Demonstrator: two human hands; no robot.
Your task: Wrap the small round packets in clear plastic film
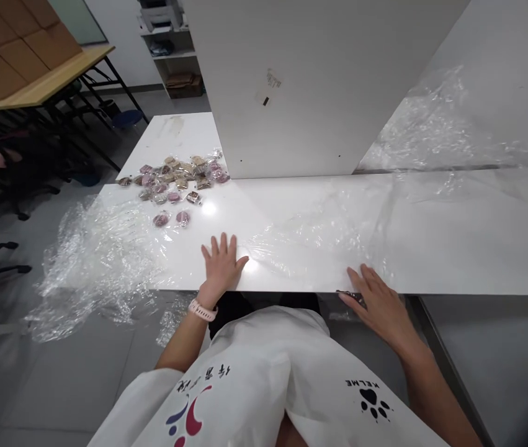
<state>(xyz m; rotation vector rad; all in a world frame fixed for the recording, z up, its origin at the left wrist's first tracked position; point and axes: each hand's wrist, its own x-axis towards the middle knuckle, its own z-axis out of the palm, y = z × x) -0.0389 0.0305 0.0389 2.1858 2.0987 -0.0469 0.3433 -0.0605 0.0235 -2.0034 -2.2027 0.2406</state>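
Note:
My left hand (223, 264) lies flat with fingers spread on the clear plastic film (310, 230) over the white table (468, 242). A pink watch band (203, 310) is on that wrist. At the table's front edge, my right hand (380, 304) has its fingertips on the top and its thumb lower. Between thumb and fingers shows a small dark wrapped packet (351, 297), mostly hidden by the hand. Left of centre lies a group of small wrapped pieces (177, 177), purple, tan and brown. Two purple wrapped pieces (182, 218) sit nearer my left hand.
Crumpled clear plastic (100, 267) hangs over the table's left end. More plastic (435, 124) is heaped behind at the right. A tall white panel (301, 93) stands at the table's back. Farther left are a wooden desk (54, 74), chairs and a shelf (170, 56).

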